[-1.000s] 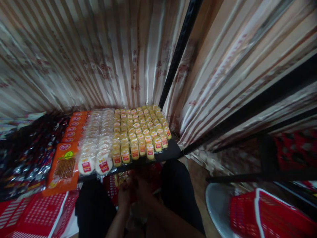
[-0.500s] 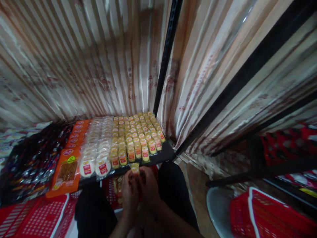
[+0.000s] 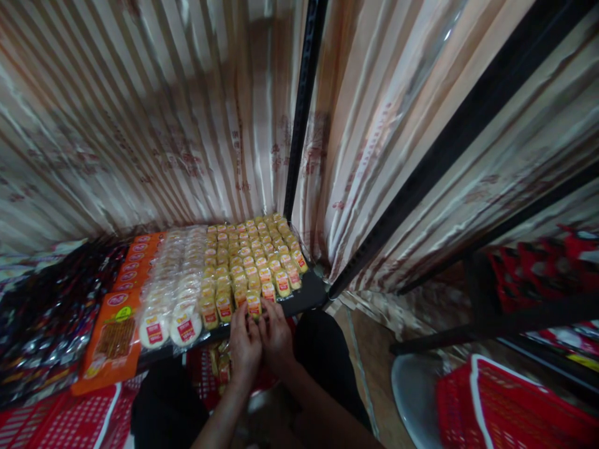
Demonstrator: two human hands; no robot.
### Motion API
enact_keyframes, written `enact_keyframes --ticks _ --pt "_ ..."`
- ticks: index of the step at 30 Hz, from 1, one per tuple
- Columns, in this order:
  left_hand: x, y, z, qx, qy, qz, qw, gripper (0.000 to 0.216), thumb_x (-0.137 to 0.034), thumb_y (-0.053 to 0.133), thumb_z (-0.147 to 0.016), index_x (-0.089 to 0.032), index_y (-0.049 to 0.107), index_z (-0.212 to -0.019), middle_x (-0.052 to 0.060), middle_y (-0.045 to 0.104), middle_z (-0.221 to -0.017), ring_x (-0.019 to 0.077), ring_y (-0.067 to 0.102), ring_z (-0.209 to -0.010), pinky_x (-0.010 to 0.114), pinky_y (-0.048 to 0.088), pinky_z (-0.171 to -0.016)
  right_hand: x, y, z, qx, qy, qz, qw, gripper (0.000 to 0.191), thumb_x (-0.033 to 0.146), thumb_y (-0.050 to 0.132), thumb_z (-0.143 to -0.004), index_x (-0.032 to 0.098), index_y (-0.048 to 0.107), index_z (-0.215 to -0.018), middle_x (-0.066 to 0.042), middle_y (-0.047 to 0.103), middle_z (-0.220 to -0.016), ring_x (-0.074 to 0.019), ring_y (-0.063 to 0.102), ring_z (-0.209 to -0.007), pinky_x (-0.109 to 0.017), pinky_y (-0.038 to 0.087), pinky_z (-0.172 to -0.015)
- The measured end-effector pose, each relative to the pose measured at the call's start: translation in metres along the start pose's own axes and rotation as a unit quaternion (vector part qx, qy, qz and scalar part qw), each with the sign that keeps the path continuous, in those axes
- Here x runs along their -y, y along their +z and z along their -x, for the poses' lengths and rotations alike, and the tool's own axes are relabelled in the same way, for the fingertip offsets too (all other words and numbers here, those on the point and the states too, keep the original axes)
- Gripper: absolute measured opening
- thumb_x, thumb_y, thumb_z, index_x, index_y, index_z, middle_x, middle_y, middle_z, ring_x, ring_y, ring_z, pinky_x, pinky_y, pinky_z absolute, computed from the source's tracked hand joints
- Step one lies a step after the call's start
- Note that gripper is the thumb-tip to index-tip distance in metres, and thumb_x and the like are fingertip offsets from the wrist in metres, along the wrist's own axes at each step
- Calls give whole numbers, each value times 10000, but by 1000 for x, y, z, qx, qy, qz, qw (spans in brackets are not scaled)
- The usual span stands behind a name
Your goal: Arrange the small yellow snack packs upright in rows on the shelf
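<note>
My left hand [image 3: 244, 345] and my right hand [image 3: 277, 337] are side by side at the front edge of a low black shelf [image 3: 306, 296]. Their fingertips close together on a small yellow snack packet [image 3: 253, 304] with a red label, at the front of the rows of yellow packets [image 3: 253, 255]. Left of those rows lie rows of round white packets [image 3: 174, 293] and orange packets [image 3: 115, 330]. Below my hands, between my knees, a red basket [image 3: 210, 368] holds more yellow packets.
Dark shiny bags [image 3: 42, 312] fill the shelf's left end. A black upright post [image 3: 299, 118] rises behind the shelf amid striped plastic-wrapped stock [image 3: 163, 125]. A red basket [image 3: 510, 405] sits on a white stool [image 3: 412, 393] at lower right. Red crates [image 3: 56, 418] lie lower left.
Both hands rose from the basket between my knees to the shelf's front edge, bringing a yellow packet to the front row. The view shifted slightly left and down.
</note>
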State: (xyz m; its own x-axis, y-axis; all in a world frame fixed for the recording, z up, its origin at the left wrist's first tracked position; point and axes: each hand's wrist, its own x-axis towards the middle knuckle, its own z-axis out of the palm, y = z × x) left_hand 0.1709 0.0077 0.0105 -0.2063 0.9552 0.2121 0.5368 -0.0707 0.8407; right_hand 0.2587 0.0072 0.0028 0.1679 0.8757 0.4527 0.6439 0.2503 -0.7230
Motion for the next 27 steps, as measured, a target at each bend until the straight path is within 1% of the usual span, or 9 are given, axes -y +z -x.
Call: enact_keyframes --ticks 4,7,10,14,16,19,22,24,27 --pt "3 3 2 9 23 -29 999 431 -224 372 -808 -89 503 -1195 159 543 -1200 216 504 -1119 384 406 -973 -8 3 2 -4 -4 0 1000 380 192 368 -851 174 495 -1209 -109 579 -1124 -196 524 -1068 -355 461 -901" --pt "5 4 4 16 27 -64 997 427 -207 363 -808 -81 527 -1182 160 538 -1203 230 478 -1146 401 383 -999 -13 4 3 12 0 -4 1000 376 201 367 -858 175 504 -1207 -111 567 -1151 -198 510 -1096 -364 453 -923" --pt "5 4 7 20 26 -85 996 423 -194 347 -816 -83 537 -1177 156 536 -1188 235 472 -1146 413 385 -1001 -14 2 5 16 -5 -14 1000 374 199 367 -862 193 508 -1208 -103 566 -1145 -189 521 -1082 -355 461 -919" --pt "3 5 10 9 32 -92 995 405 -176 333 -834 -103 538 -1176 149 518 -1152 210 508 -1086 401 421 -967 -13 -7 6 9 -9 -33 999 341 173 362 -865 217 563 -1137 -88 585 -1077 -176 550 -1019 -339 478 -890" --pt "3 4 12 2 42 -99 994 390 -178 340 -841 -116 545 -1167 142 512 -1098 204 524 -1041 402 446 -934 -13 -13 6 9 12 -22 1000 312 168 380 -857 224 601 -1069 -81 577 -1040 -170 557 -980 -324 488 -861" --pt "4 6 16 12 59 -106 992 368 -177 348 -848 -133 561 -1145 122 507 -1026 188 546 -970 378 486 -868 -18 -21 5 -6 53 20 998 277 169 413 -839 227 628 -1005 -77 559 -1032 -173 552 -959 -324 492 -838" --pt "8 11 18 25 77 -97 992 355 -168 341 -853 -134 564 -1127 118 512 -1028 171 558 -949 347 501 -840 -24 -22 1 -7 45 33 998 299 163 406 -838 220 610 -1049 -82 569 -1059 -185 536 -991 -357 470 -874" --pt "9 15 16 25 85 -86 992 349 -167 340 -855 -137 562 -1122 116 517 -1038 169 556 -966 342 496 -855 -27 -22 -2 -4 35 30 999 316 156 392 -842 212 598 -1075 -83 580 -1057 -189 529 -1004 -375 453 -896" --pt "11 19 12 22 87 -80 993 358 -161 332 -853 -130 556 -1130 116 522 -1026 169 555 -978 340 485 -876 -29 -21 -5 -5 41 25 999 323 143 379 -843 205 605 -1065 -88 579 -1044 -188 527 -1002 -372 454 -891"
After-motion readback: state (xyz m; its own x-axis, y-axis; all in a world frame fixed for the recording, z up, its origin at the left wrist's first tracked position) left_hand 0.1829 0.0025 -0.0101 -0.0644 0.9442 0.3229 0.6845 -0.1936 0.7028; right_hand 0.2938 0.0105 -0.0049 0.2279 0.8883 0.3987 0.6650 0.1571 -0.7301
